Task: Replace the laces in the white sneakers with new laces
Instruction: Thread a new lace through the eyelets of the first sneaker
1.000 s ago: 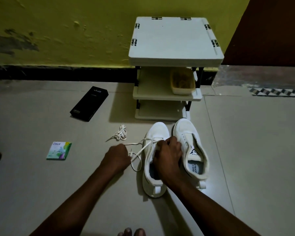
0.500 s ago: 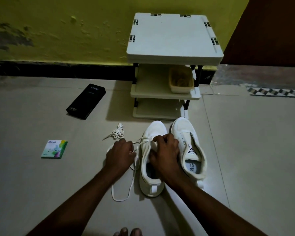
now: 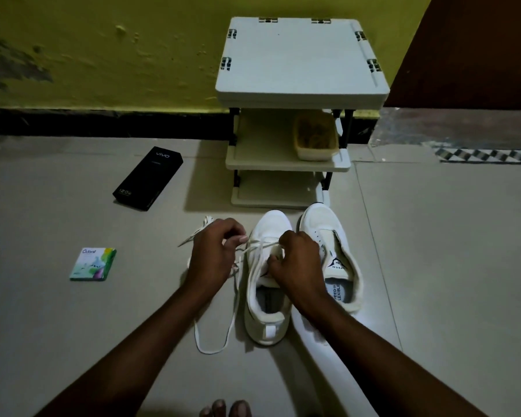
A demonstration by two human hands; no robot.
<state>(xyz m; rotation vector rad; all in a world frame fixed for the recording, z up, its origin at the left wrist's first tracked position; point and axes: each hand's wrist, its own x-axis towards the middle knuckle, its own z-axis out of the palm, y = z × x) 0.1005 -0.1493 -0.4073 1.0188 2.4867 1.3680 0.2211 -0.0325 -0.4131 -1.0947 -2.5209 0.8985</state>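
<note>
Two sneakers stand side by side on the floor (image 3: pixel 433 266), toes pointing far, heels near. The left sneaker (image 3: pixel 265 314) carries a lace (image 3: pixel 211 341) through its far eyelets. The right sneaker (image 3: pixel 316 224) shows bare eyelets and an open tongue.

The left hand (image 3: pixel 214 254) hovers just left of the left sneaker. Its fingers are curled, and thumb and forefinger pinch the lace beside the toe end. From that pinch a strand runs right across the eyelets. The rest drops to the floor and loops near, left of the heel.

The right hand (image 3: pixel 295 266) sits on the left sneaker's throat, fingers curled round the upper and thumb against the tongue. Whether it also pinches a strand cannot be told.

A second lace (image 3: pixel 203 225) lies bunched on the floor, partly hidden behind the left hand.

Far of the sneakers stands a rack (image 3: pixel 298 61) with three shelves, against a yellow wall (image 3: pixel 103 55). A tub (image 3: pixel 315 145) sits on its middle shelf. A black box (image 3: pixel 148 179) lies far left on the floor. A green packet (image 3: pixel 93 264) lies left, well apart from the hands. Toes (image 3: pixel 226 409) show at the near edge.
</note>
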